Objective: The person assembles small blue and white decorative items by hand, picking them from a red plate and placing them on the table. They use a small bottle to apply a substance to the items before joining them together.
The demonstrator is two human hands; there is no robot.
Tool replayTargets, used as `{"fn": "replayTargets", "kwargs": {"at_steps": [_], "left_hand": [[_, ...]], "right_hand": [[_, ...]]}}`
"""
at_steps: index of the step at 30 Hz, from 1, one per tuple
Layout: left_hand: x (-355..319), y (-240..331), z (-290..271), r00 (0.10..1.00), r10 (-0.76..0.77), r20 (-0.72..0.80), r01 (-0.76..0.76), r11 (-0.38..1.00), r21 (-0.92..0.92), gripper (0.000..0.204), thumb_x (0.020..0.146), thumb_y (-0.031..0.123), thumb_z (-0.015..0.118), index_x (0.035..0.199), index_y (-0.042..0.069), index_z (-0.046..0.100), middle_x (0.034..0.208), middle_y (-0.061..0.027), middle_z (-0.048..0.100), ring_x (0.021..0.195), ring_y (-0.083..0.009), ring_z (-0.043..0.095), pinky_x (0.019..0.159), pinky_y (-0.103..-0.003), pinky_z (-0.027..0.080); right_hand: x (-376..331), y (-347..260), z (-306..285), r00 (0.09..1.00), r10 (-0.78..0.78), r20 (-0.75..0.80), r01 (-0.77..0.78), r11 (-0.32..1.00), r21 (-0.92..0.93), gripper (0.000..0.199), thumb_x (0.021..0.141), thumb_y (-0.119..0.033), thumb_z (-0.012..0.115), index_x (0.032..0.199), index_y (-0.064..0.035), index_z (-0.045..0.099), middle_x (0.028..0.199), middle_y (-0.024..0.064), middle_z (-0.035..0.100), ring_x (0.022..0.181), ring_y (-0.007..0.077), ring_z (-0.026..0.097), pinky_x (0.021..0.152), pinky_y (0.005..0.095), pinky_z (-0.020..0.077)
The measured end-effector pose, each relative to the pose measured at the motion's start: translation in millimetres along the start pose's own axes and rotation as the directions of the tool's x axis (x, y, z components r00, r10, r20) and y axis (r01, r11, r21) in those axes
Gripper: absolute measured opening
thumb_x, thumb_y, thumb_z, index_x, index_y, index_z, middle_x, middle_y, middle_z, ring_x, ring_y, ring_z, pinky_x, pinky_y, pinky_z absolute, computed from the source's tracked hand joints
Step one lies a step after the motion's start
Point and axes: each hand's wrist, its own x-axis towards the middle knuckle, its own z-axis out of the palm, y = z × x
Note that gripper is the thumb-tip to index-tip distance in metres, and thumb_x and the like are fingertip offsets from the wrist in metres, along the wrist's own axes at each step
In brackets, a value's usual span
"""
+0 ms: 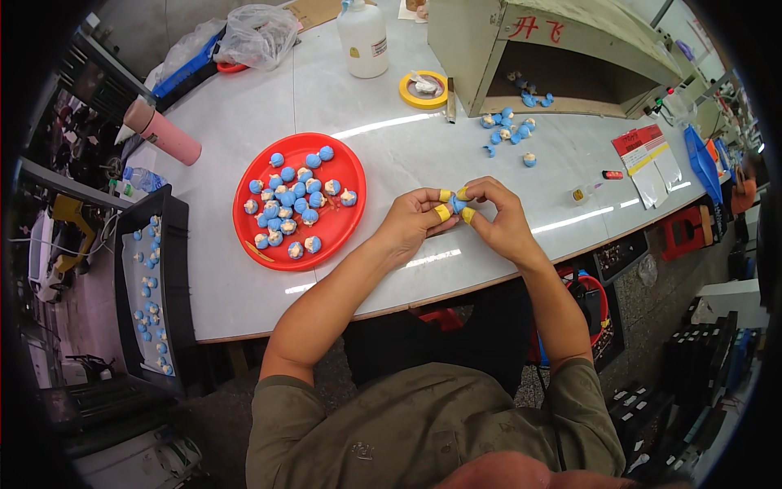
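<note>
Olive shirt [440, 432] nearest the camera. Fingers [444, 213], yellow-wrapped at the tips: left hand [407, 222] and right hand [501, 218] both clamped on one small blue piece [458, 204], just above the worktop [220, 285] edge. Detail hidden, can't tell how finished. Red plate [352, 167] to the left holds a pile of blue-and-cream balls; probably the done lot. Loose pieces [522, 130] by the cabinet [479, 81] look like what's left. More balls in the black tray [179, 244], far left; status unclear.
</note>
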Motion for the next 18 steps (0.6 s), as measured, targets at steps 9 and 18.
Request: {"fn": "replayTargets", "kwargs": {"at_steps": [9, 18], "left_hand": [[1.4, -3.2, -1.6, 0.998, 0.058, 0.01, -0.058, 0.998, 0.014, 0.022, 0.096, -0.001, 0.064, 0.118, 0.001, 0.061, 0.115, -0.01, 0.066, 0.107, -0.0194, 0.068, 0.095, -0.029, 0.06], [1.8, -5.2, 1.6, 0.996, 0.083, -0.026, -0.083, 0.997, 0.004, 0.019, 0.095, -0.002, 0.065, 0.114, -0.002, 0.063, 0.112, -0.0109, 0.067, 0.104, -0.0195, 0.069, 0.094, -0.03, 0.06]], "right_hand": [[4.3, -1.0, -3.8, 0.997, 0.07, 0.041, -0.071, 0.997, 0.013, 0.026, 0.077, 0.006, 0.065, 0.102, -0.0003, 0.064, 0.104, 0.0092, 0.066, 0.096, 0.022, 0.064, 0.085, 0.0332, 0.0487], [5.5, 8.2, -2.7, 0.991, 0.13, 0.041, -0.134, 0.981, 0.14, 0.023, 0.076, 0.009, 0.066, 0.097, 0.0008, 0.066, 0.102, 0.0119, 0.066, 0.095, 0.0242, 0.065, 0.088, 0.0343, 0.0508]]}}
